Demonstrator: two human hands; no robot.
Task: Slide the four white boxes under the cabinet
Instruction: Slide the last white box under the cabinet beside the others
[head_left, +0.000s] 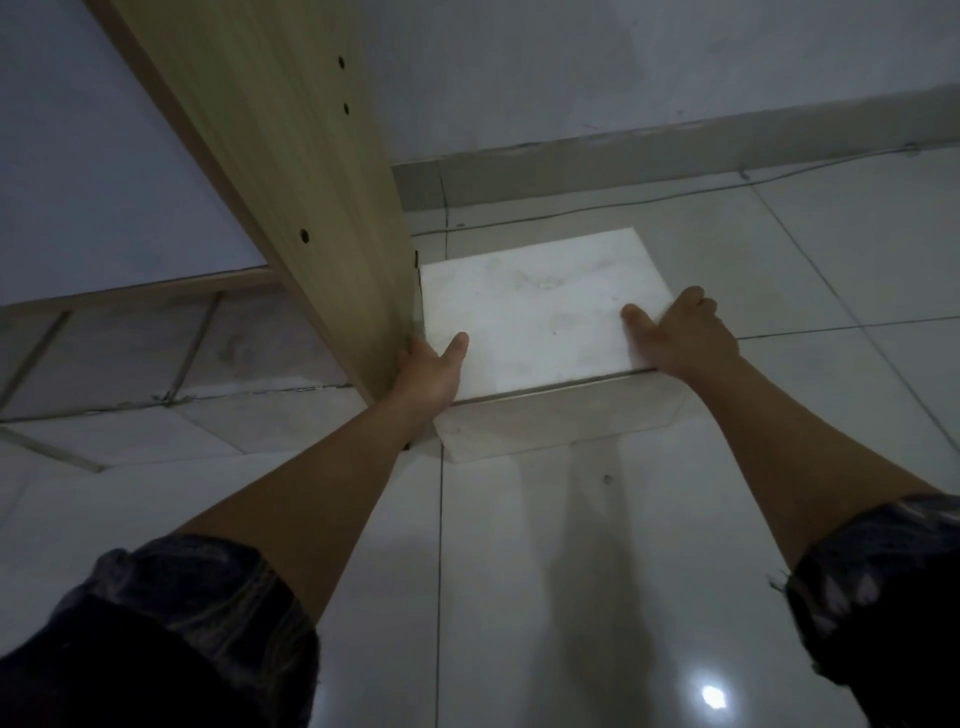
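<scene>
**Head view: both hands on a white box beside the cabinet panel**

Head view — a white box (540, 312) sits on the pale tiled floor (519, 571), its left edge just beside the upright wooden side panel of the cabinet (291, 182). Only this one box shows.

The left hand (428, 371) clasps the box's near left corner. Its thumb lies flat on the lid, pointing away from the person, while the fingers wrap down into the narrow gap between box and panel, mostly hidden there. The right hand (680, 335) grips the near right corner in the same manner: thumb on the lid, pointing inward, fingers (696, 299) curled over the right edge and down the side. Between the two thumbs the lid lies bare, lightly smudged.

Below the thumbs, the box's near face drops to the floor. Beyond the fingertips, the far edge of the box stops short of the grey skirting (675, 150), and a thin cable (779, 176) runs along the floor there.

Both forearms are bare — dark patterned sleeves (208, 597) are pushed up at the elbows.
</scene>
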